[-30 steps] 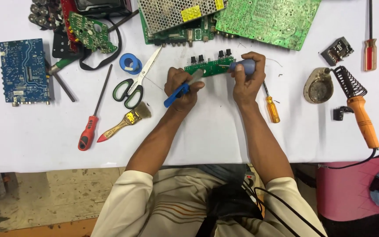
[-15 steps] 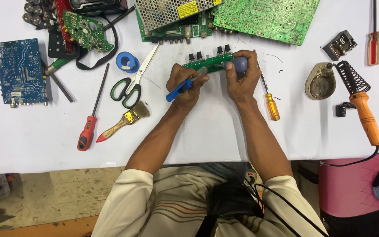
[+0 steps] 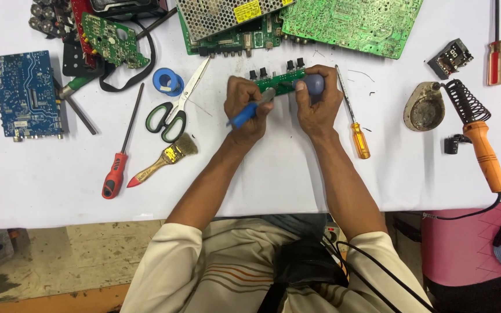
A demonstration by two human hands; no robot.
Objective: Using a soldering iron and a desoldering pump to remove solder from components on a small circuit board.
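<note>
Left hand (image 3: 244,113) grasps blue-handled tool (image 3: 250,109); right hand (image 3: 319,103) grasps blue bulb (image 3: 313,84) over small green board (image 3: 276,81); work mid-progress.

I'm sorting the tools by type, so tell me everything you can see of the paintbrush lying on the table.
The paintbrush is small and flat, with a yellowish wooden-looking handle ending in a red tip, a gold metal-looking band and pale, splayed bristles. It lies slanted on the white table, bristles up and right, just below the scissors, beside the red-handled screwdriver. Neither hand touches it.

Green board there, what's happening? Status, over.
Left hand grips blue-handled tool. Right hand holds blue bulb on small green board. Yellow screwdriver lies beside.
</note>
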